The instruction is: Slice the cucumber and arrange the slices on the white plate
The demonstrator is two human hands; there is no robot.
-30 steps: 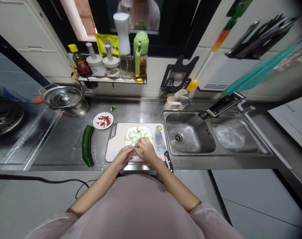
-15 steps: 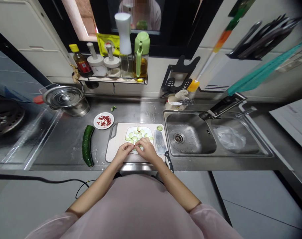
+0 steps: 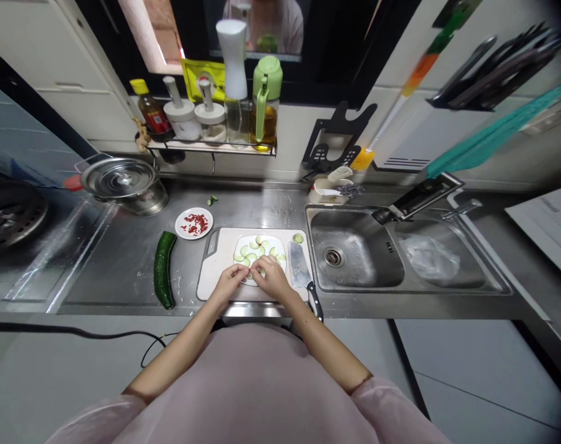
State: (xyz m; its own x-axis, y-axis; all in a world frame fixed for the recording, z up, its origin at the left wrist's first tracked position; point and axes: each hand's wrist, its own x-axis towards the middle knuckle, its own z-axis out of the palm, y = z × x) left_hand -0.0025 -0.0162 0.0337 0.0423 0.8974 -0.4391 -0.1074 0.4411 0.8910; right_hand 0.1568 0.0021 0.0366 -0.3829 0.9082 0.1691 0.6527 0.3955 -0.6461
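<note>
My left hand [image 3: 229,285] and my right hand [image 3: 274,281] meet over the near edge of a squarish white plate [image 3: 272,241], fingertips pinched close together. What they pinch is too small to make out. Thin pale-green cucumber slices [image 3: 251,255] are arranged in curved shapes on the plate, partly covered by my fingers. Under the plate lies a cutting board [image 3: 212,279]. A cleaver [image 3: 299,265] rests along the board's right side, its black handle over the near edge. Above the blade sits a cucumber end piece [image 3: 298,238].
Left of the board are a whole cucumber [image 3: 162,271] and a small white dish [image 3: 180,232] of chopped red bits [image 3: 196,224]. A steel pot [image 3: 144,200] stands farther left. The double sink [image 3: 354,246] adjoins on the right. Bottles and jars line a rack [image 3: 201,147] behind.
The view has shifted very slightly. Both hands stay pinched together over the plate's near edge with hardly any movement.
</note>
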